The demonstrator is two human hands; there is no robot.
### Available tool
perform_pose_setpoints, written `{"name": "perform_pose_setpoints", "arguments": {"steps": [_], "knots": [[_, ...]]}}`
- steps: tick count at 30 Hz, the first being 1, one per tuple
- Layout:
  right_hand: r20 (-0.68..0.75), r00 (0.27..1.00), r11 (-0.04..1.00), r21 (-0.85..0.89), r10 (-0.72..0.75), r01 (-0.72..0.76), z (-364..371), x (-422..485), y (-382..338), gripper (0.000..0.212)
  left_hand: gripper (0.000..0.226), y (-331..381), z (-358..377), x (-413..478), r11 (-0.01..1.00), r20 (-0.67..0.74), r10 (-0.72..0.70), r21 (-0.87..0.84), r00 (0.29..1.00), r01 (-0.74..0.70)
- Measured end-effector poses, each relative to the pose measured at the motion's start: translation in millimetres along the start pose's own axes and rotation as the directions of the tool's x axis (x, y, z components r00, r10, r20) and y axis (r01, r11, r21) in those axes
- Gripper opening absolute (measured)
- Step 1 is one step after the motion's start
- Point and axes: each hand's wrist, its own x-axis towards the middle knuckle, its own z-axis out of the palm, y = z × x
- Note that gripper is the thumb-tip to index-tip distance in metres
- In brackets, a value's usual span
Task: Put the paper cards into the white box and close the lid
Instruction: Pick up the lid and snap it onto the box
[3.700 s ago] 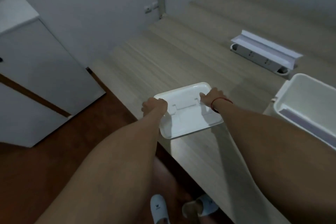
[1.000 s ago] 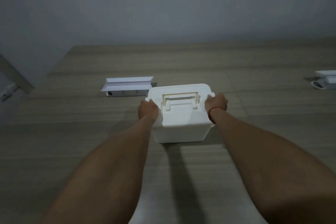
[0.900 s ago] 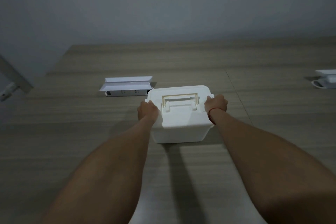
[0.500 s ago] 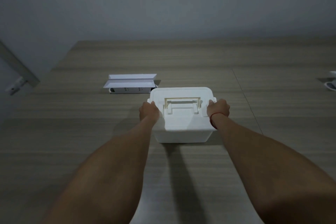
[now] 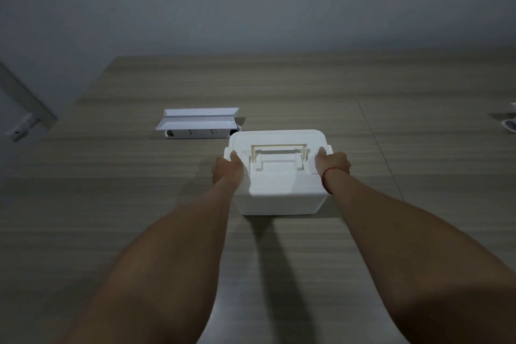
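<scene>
Lid (image 5: 279,148) now seated on white box (image 5: 279,198), mid-bench | left hand (image 5: 227,170), right hand (image 5: 332,166) clamped on lid's side edges since a second ago | cards unseen, presumably inside | closing near done.

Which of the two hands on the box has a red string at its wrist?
The right hand, gripping the right edge of the white box, has the red string at its wrist. The left hand, on the opposite edge, is bare.
</scene>
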Motion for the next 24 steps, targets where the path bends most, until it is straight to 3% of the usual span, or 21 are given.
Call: {"name": "perform_pose_setpoints", "arguments": {"steps": [5, 8, 12, 16, 20, 24], "knots": [[0.019, 0.998, 0.996, 0.06, 0.064, -0.066, 2.5, 1.2, 4.0, 0.066, 0.067, -6.8, 4.3, 4.1, 0.996, 0.004, -0.062, -0.069, 0.998, 0.062], [0.038, 0.994, 0.991, 0.086, 0.099, -0.102, 2.1, 4.0, 4.7, 0.07, 0.07, -8.4, 5.4, 3.7, 0.997, -0.096, -0.069, -0.037, 0.993, 0.066], [0.018, 0.992, 0.988, 0.094, 0.123, -0.125, 1.9, 7.0, 8.9, 0.074, 0.068, -9.1, 1.5, 7.4, 0.999, -0.184, 0.003, 0.049, 0.983, 0.006], [-0.101, 0.988, 0.992, 0.047, 0.12, -0.116, 2.8, 4.8, 11.6, 0.077, 0.062, -12.7, -0.5, 14.9, 0.994, -0.2, 0.0, -0.103, 0.98, -0.022], [-0.154, 0.983, 0.991, 0.101, 0.098, -0.083, 5.8, 2.0, 8.1, 0.071, 0.042, -13.4, 4.5, 11.2, 0.968, -0.253, 0.081, -0.212, 0.964, -0.137], [-0.167, 0.983, 0.993, 0.103, 0.078, -0.061, 6.4, 0.5, 9.9, 0.068, 0.046, -13.0, 6.2, 7.0, 0.968, -0.239, 0.149, -0.164, 0.96, -0.191]]}}
